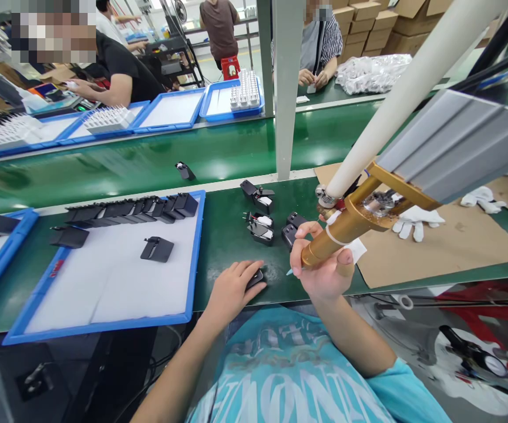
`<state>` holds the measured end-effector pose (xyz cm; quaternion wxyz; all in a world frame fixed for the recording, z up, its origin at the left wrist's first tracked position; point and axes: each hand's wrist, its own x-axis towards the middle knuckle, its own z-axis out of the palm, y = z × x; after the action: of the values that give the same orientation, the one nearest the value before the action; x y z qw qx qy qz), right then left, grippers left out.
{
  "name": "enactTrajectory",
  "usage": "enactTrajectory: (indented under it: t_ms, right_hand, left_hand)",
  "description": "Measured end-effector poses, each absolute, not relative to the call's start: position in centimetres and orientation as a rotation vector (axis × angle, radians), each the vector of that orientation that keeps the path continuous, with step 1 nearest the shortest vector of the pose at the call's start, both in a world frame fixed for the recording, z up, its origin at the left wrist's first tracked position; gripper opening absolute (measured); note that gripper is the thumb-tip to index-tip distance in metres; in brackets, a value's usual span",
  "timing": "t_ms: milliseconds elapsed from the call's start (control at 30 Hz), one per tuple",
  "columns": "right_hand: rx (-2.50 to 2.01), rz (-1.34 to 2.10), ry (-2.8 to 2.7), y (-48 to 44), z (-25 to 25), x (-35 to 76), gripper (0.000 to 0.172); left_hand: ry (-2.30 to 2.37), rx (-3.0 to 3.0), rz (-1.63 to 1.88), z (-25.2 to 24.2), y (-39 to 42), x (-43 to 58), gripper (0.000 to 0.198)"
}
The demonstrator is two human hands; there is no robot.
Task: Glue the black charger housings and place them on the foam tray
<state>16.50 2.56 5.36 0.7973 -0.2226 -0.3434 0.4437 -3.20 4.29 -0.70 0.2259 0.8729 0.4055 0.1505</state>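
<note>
Your left hand (232, 286) is holding a black casing (256, 278) on the counter (222, 247), apparently gripping it by the sides, though the hand is partly hiding it; your right hand (324, 281) is gripping a gold-coloured tool (326, 242).

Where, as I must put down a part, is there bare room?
Bare: green worktop between the blue tray and open black casings; white liner between the lone casing and the tray's near rim. Crowded: the back row of casings, and around the gold tool at the right hand.
</note>
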Motion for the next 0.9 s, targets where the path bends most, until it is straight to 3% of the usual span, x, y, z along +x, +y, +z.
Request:
enactTrajectory:
  t_ms: [133, 333, 467, 633, 800, 900]
  right_hand:
    - [-0.527, 0.938, -0.729, 2.5, 5.4, 16.6, 0.037]
    - [-0.54, 0.937, -0.732, 2.4, 5.4, 16.6, 0.036]
    - [-0.565, 0.924, -0.736, 2.3, 5.5, 16.6, 0.036]
    - [-0.561, 0.94, -0.72, 2.2, 5.4, 16.7, 0.036]
    - [-0.581, 0.909, -0.714, 2.0, 5.0, 16.9, 0.036]
    - [-0.593, 0.9, -0.68, 1.9, 4.6, 17.1, 0.041]
  left_hand:
    - [1.189, 2.32, 0.394, -0.6, 4.4, -3.2, 0.032]
    - [1.134, 1.062, 0.803, 0.2, 4.3, -3.7, 0.047]
    - [0.92, 0.769, 0.919, 0.8, 4.4, -4.3, 0.046]
    - [1.061, 0.975, 1.002, 1.0, 4.5, -5.9, 0.052]
    - [1.784, 1.919, 1.127, 1.2, 6.8, -10.4, 0.041]
    - [2.012, 2.309, 0.986, 0.7, 8.9, -13.6, 0.034]
